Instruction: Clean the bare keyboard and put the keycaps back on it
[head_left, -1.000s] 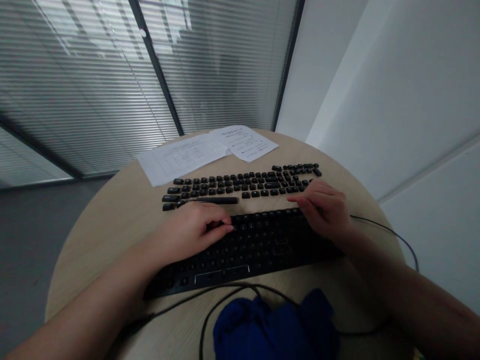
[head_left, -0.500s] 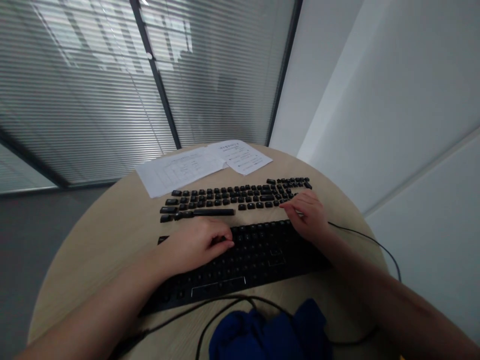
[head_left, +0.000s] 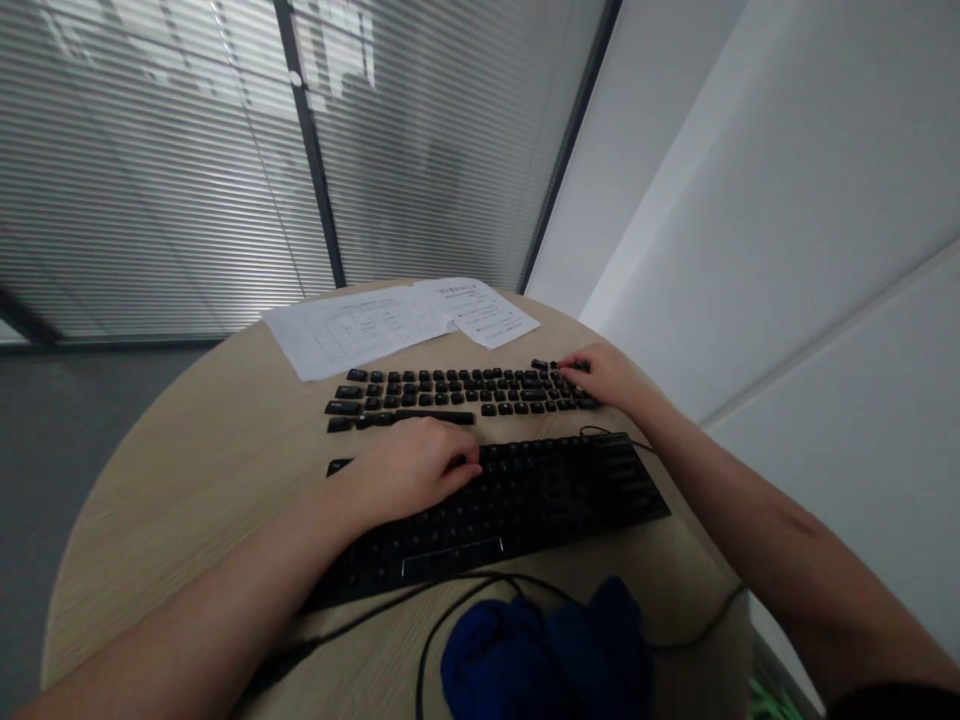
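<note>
The black keyboard (head_left: pixel 570 490) lies on the round table (head_left: pixel 187 470). The left hand (head_left: pixel 439 465) is on its top edge, finger and thumb curled close. At 12 o'clock from it sit loose black keys (head_left: pixel 534 395). The right hand (head_left: pixel 600 374), fingers bent, is over the keys at 1 o'clock. One cannot tell if either hand grips anything. Blue cloth (head_left: pixel 544 655) lies at 6 o'clock.
</note>
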